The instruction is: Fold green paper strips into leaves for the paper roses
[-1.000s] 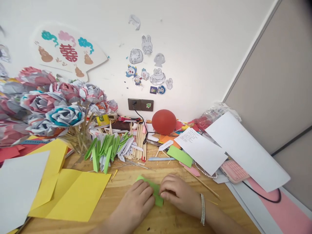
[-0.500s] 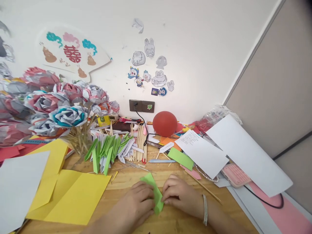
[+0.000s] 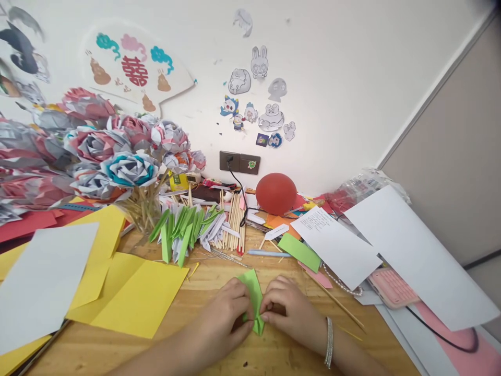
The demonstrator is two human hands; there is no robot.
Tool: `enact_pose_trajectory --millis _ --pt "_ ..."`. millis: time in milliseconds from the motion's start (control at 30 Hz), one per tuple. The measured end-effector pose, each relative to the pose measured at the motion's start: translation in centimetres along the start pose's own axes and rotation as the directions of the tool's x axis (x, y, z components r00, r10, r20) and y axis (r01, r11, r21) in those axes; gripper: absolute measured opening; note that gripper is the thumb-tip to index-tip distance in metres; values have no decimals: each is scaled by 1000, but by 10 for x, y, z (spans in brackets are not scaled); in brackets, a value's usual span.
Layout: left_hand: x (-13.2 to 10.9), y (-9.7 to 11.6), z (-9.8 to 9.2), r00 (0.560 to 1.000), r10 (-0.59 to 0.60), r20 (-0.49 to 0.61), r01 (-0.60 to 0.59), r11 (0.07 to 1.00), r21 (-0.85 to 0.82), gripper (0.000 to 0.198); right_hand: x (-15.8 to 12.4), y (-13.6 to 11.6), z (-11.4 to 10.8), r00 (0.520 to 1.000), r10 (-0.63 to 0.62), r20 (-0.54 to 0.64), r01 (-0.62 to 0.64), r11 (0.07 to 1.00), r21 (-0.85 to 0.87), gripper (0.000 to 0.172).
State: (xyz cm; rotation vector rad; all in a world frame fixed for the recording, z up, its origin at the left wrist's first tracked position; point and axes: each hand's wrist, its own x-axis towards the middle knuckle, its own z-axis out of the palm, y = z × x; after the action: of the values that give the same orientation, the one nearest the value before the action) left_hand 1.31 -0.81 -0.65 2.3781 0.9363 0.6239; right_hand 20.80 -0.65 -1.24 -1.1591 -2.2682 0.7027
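A strip of green paper [image 3: 254,292] lies between my two hands, close to the front of the wooden table. My left hand [image 3: 233,310] grips its left side, fingers curled and thumb near the lower end. On the other side my right hand [image 3: 284,305] pinches the right edge near the bottom, where a fold shows. A beaded bracelet [image 3: 329,342] circles my right wrist. Beyond the hands stands a row of folded green paper pieces [image 3: 183,232], next to folded white paper pieces [image 3: 213,230].
Paper flowers [image 3: 131,169] stand in a glass at the left, behind yellow paper [image 3: 141,297] and a white sheet [image 3: 47,282]. Wooden sticks [image 3: 237,222], a red balloon [image 3: 276,193] and a blue pen [image 3: 270,253] lie behind. At right are white papers [image 3: 336,250] and a pink calculator-like object [image 3: 393,287].
Both hands have shifted their fingers along the green paper, and its lower end now shows a small fold. The whole view has swung slightly to the left.
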Motion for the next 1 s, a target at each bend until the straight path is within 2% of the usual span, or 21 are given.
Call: enact_pose_trajectory --millis 333,433,633,833,1000 --pt "1 -1 16 988 -37 -149 46 997 60 15 2 -4 6 997 79 -20 -80 996 -44 20" --pt "2 -1 18 987 -46 -151 61 993 98 15 2 -6 7 996 93 -14 -93 994 -59 21" --pt "0 2 17 987 -46 -152 88 955 283 14 -1 -10 11 990 137 -22 -138 984 -108 20" --pt "-1 5 14 989 -69 -128 105 948 300 12 -2 -12 16 989 142 -52 -148 975 -167 18" --pt "-1 5 15 991 -71 -117 106 939 326 11 -1 -11 16 988 143 -57 -150 978 -144 16"
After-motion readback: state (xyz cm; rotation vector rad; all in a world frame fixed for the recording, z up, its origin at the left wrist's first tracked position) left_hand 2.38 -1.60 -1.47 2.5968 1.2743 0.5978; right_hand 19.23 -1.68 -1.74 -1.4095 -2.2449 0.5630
